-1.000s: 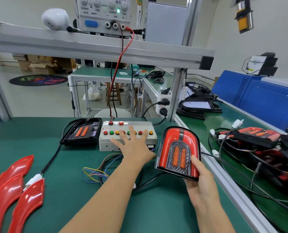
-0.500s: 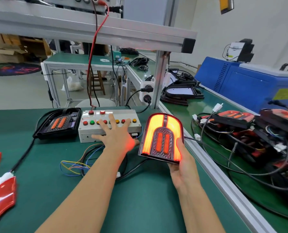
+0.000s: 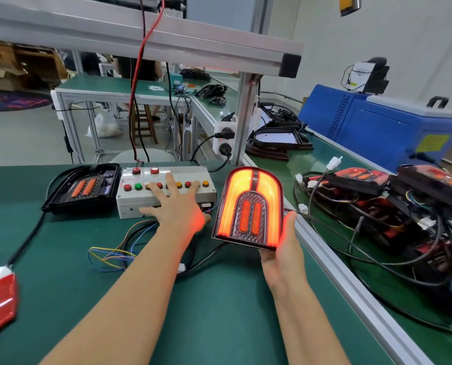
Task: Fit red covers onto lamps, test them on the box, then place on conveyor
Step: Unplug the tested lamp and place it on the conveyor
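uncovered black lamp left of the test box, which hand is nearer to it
Left. The left hand presses on the test box right beside the uncovered lamp; the right hand holds the lit lamp beyond the box's far end.

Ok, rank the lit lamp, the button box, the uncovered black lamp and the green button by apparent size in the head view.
1. Button box and lit lamp: look alike in area, and the lamp is held nearer the camera, so unranked.
2. Uncovered black lamp, lying farther back.
3. Green button, by far the smallest.
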